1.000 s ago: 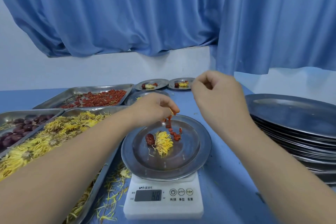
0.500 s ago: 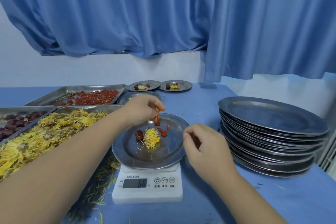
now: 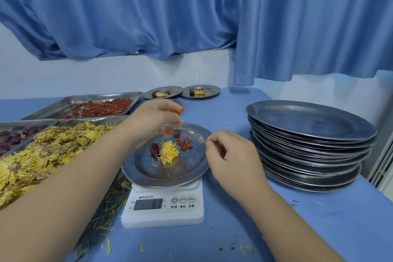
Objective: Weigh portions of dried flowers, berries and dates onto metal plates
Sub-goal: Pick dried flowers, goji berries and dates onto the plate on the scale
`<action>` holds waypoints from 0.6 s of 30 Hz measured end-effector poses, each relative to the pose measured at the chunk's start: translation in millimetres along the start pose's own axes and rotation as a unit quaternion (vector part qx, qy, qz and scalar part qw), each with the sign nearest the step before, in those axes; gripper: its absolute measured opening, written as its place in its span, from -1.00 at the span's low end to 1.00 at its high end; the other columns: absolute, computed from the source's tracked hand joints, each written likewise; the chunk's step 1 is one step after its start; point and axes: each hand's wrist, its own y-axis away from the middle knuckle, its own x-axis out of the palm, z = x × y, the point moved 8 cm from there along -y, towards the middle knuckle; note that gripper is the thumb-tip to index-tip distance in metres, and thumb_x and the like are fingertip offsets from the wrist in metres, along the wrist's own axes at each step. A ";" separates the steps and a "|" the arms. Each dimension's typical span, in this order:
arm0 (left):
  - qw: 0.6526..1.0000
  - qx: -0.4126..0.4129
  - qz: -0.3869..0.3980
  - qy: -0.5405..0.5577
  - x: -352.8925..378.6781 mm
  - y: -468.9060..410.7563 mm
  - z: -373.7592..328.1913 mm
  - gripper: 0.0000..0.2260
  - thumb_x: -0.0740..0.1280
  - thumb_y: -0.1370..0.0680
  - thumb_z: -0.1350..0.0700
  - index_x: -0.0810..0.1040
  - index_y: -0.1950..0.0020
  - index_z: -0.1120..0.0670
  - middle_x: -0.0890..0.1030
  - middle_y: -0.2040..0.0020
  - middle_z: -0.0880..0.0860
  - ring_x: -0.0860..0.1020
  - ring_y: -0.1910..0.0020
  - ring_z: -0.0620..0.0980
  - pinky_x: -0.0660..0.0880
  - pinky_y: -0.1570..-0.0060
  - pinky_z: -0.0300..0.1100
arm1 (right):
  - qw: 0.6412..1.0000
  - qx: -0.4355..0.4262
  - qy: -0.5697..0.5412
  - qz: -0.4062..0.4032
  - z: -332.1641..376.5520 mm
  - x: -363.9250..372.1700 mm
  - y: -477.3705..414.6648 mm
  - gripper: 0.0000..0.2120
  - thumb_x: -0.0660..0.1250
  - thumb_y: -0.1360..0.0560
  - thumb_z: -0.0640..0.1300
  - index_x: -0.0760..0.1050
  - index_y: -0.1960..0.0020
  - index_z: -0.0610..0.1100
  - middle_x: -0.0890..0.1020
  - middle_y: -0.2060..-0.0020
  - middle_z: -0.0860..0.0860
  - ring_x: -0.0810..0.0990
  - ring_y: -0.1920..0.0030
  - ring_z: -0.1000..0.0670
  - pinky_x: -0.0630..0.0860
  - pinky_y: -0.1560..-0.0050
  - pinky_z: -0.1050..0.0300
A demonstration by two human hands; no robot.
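A round metal plate [image 3: 191, 169] rests on a white digital scale [image 3: 163, 208]. On it lie a dark red date [image 3: 154, 148], a yellow dried flower [image 3: 169, 152] and several red berries [image 3: 184, 143]. My left hand [image 3: 154, 120] hovers over the plate's far left rim, fingers pinched on red berries, some blurred just below the fingertips. My right hand [image 3: 230, 156] is loosely curled at the plate's right rim; nothing shows in it.
Trays at the left hold red berries [image 3: 100, 107], yellow flowers [image 3: 42, 151] and dates [image 3: 14, 136]. Two filled plates [image 3: 200, 91] sit at the back. A tall stack of metal plates [image 3: 308, 144] stands at the right. Loose petals litter the blue table [image 3: 319, 229].
My right hand came down from above the plate to its right rim. My left hand stays over the plate, dropping berries. The camera has turned to the right.
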 end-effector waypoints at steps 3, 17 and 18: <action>0.998 -0.002 -0.007 0.067 -4.2 11.6 -0.6 -0.84 0.32 -0.56 0.28 0.64 -0.05 0.10 0.66 -0.01 0.11 0.67 -0.05 0.08 0.62 -0.04 -0.01 | 1.000 0.017 0.002 0.003 -4.4 1.2 0.1 -0.87 0.25 -0.49 -0.12 0.49 0.24 0.00 0.51 0.39 0.11 0.46 0.31 0.10 0.46 0.27 0.11; 0.921 0.072 -0.189 0.332 -67.1 67.8 37.3 -0.82 0.26 -0.55 0.24 0.60 -0.02 0.02 0.65 0.15 -0.03 0.61 0.13 -0.03 0.46 0.18 -0.17 | 0.931 0.312 -0.151 0.115 -53.1 35.5 14.9 -0.86 0.31 -0.45 -0.11 0.39 0.17 -0.16 0.63 0.44 -0.04 0.56 0.51 -0.02 0.42 0.50 0.17; 0.911 0.068 -0.179 0.366 -66.0 68.1 38.5 -0.83 0.25 -0.56 0.22 0.59 -0.06 0.03 0.65 0.19 -0.05 0.60 0.13 -0.02 0.47 0.20 -0.18 | 0.924 0.319 -0.171 0.119 -52.1 37.6 15.9 -0.87 0.31 -0.46 -0.14 0.38 0.17 -0.16 0.62 0.48 -0.03 0.55 0.52 -0.03 0.40 0.52 0.18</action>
